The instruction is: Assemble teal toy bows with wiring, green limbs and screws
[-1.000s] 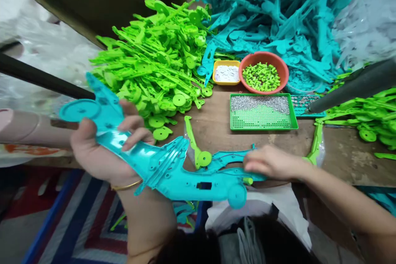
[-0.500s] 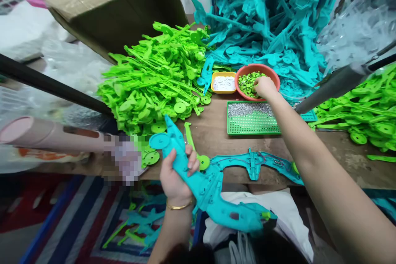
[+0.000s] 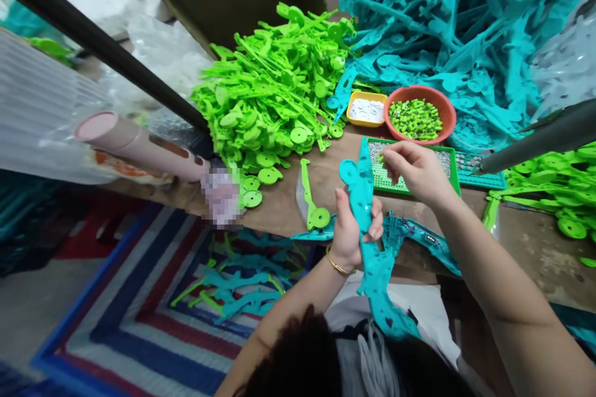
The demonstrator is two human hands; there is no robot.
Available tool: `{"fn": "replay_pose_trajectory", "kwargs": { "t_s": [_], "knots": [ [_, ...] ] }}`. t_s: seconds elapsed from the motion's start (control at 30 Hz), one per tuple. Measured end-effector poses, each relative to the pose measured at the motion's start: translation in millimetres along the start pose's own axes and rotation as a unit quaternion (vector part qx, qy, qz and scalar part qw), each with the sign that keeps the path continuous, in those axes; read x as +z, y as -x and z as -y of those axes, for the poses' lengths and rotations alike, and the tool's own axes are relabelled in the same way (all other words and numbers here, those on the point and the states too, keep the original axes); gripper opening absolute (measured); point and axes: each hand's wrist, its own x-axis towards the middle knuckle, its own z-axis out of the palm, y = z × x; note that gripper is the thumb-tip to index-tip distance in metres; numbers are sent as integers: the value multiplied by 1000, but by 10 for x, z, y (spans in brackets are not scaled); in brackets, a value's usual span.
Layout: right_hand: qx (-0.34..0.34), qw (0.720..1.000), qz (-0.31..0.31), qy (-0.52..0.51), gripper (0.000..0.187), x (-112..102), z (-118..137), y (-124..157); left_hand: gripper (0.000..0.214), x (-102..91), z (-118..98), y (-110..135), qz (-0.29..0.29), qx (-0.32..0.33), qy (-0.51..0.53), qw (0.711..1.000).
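Left hand [image 3: 354,232] grips teal frame [image 3: 367,229] upright over the table's near edge; right hand [image 3: 416,172] pinches small green piece [image 3: 380,159] beside its top disc, likely fitting step, needing careful alignment next.

A long teal plastic toy shell [image 3: 367,223] stands nearly upright in my left hand [image 3: 352,229], while my right hand [image 3: 414,170] pinches a small green piece [image 3: 381,158] beside its top.

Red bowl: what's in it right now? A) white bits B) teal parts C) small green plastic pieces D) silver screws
C: the red bowl holds small green pieces; the white bits lie in the yellow tray beside it, and the silver screws in the green tray.
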Motion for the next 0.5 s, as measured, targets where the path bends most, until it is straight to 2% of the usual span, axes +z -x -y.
{"fn": "replay_pose_trajectory", "kwargs": {
  "t_s": [0.1,0.27,0.4,0.5],
  "knots": [
    [-23,999,-8,46,29,100,45,119,78,45,-19,35,4,-20,-2,1000],
    [-35,997,-45,57,27,114,37,151,76,73,-18,70,4,-21,-8,1000],
    [-14,999,-42,21,27,118,52,192,72,69,10,74,1,-13,-22,1000],
    [25,998,-30,-51,28,153,31,213,70,71,23,76,-8,-13,-30,999]
  ]
}}
